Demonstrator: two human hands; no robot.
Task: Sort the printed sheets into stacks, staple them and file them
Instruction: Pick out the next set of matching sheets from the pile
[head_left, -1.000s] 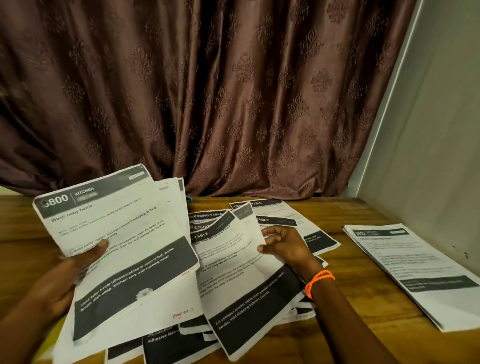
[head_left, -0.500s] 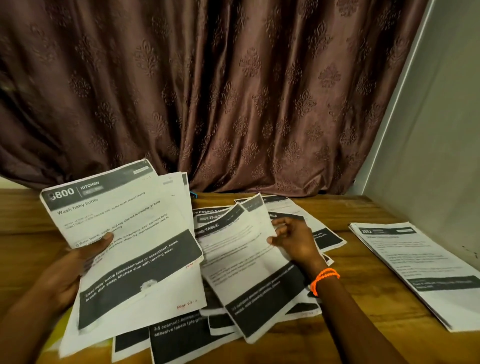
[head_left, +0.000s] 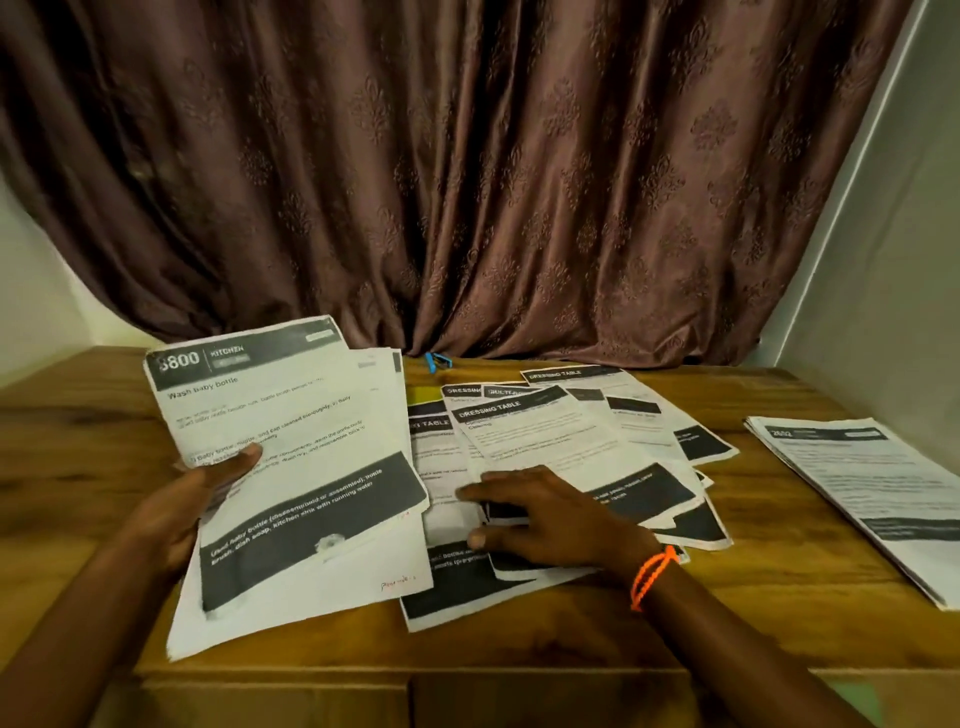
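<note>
- Three groups of printed sheets are in sight: a held bundle (head_left: 291, 457) at the left, a loose spread (head_left: 566, 447) in the middle of the table, and a neat stack (head_left: 862, 493) at the right.
- The held bundle is lifted off the table and tilted toward the viewer; its top page reads "800 KITCHEN" and "Wash baby bottle". At least three or four page edges fan out behind it; an exact count cannot be made.
- The loose spread lies flat and overlapping, roughly eight or so pages, several headed "DRESSING TABLE". A yellow-green patch shows under its far left pages.
- The neat stack lies well apart from the spread, near the right wall, its pages squared up; their number cannot be told.
- The left hand (head_left: 182, 509) grips the bundle at its left edge, thumb curled over the front page and fingers hidden behind.
- The right hand (head_left: 545, 514) lies palm down on the near part of the spread, fingers straight and slightly parted, pressing the pages. An orange band (head_left: 652, 574) circles its wrist.
- One small blue thing (head_left: 436, 360), perhaps a stapler, sits on the far edge of the wooden table (head_left: 78, 447), just beside the bundle's top corner.
- A brown patterned curtain (head_left: 467, 182) hangs behind the table.
</note>
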